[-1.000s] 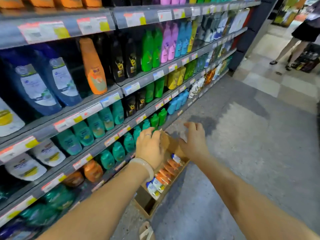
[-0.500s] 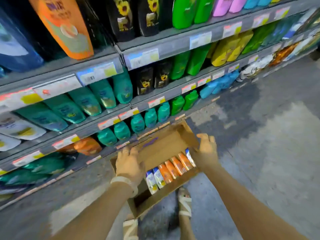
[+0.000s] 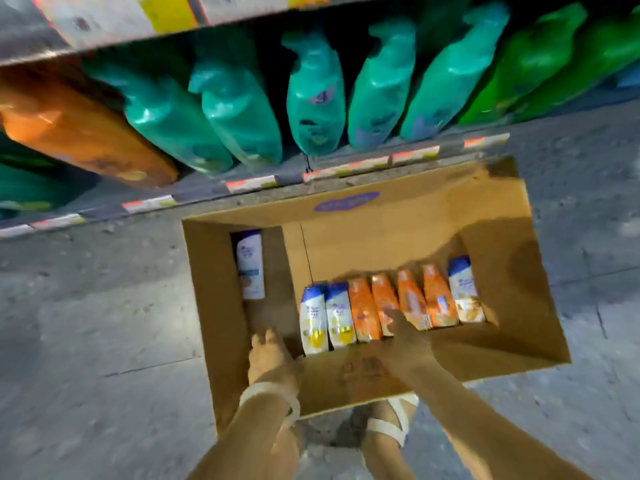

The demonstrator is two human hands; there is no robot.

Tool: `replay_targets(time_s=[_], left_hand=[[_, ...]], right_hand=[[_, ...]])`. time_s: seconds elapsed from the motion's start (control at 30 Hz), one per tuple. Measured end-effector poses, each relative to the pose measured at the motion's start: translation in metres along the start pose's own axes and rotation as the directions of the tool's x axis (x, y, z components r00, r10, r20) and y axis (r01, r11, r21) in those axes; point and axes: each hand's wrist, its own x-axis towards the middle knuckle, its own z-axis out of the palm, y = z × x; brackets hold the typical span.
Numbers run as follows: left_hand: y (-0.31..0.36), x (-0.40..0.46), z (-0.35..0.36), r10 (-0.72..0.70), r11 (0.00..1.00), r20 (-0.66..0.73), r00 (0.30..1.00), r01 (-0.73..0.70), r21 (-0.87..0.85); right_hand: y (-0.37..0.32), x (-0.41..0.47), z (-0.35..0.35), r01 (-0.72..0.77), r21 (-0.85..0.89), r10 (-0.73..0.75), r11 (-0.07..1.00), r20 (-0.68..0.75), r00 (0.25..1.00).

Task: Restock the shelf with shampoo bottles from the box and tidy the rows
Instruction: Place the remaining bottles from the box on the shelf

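An open cardboard box (image 3: 498, 216) sits on the floor in front of the bottom shelf. Inside it, a row of white shampoo bottles (image 3: 327, 317) and orange shampoo bottles (image 3: 434, 299) lies side by side, and a single white bottle (image 3: 250, 265) lies apart at the left. My left hand (image 3: 270, 355) reaches over the near wall of the box, just left of the row, holding nothing. My right hand (image 3: 405, 337) is inside the box with its fingertips resting on an orange bottle in the middle of the row, not closed around it.
The bottom shelf (image 3: 242, 183) holds a row of teal bottles (image 3: 315, 98), a large orange bottle (image 3: 79, 133) at the left and green bottles (image 3: 554, 64) at the right. My sandalled feet (image 3: 384, 424) stand just behind the box on the grey floor.
My view dropped from the shelves to straight down into the box. Both hands left the box's side walls and moved inside it, the right one onto the orange bottles.
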Motion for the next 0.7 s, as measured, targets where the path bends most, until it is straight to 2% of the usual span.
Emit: replay_targets(time_s=[0.1,0.17,0.3,0.43,0.57,0.7], left_hand=[[-0.007,0.055,0.042,-0.065,0.998,0.035,0.997,0.065,0.005],[-0.003,0.086,0.068,-0.066,0.998,0.061,0.996,0.065,0.016],[0.012,0.132,0.107,-0.050,0.997,0.124,0.991,0.057,-0.049],[0.010,0.147,0.109,-0.028,0.994,0.040,0.999,0.032,-0.107],[-0.001,0.161,0.090,0.025,0.966,-0.096,0.995,-0.049,-0.253],[0.002,0.173,0.080,-0.003,0.919,-0.015,1.000,-0.003,-0.394]], right_hand=[[-0.001,0.049,0.046,0.007,-0.073,0.002,0.997,0.123,0.992],[-0.005,0.076,0.072,0.031,-0.132,-0.011,0.991,0.149,0.989],[-0.017,0.112,0.108,-0.073,-0.191,0.107,0.979,0.178,0.978],[-0.030,0.123,0.119,-0.139,-0.242,0.156,0.960,0.052,0.986],[-0.043,0.140,0.126,0.009,-0.257,-0.031,0.966,-0.083,0.996],[-0.060,0.154,0.138,-0.019,-0.241,-0.016,0.970,-0.142,0.990]])
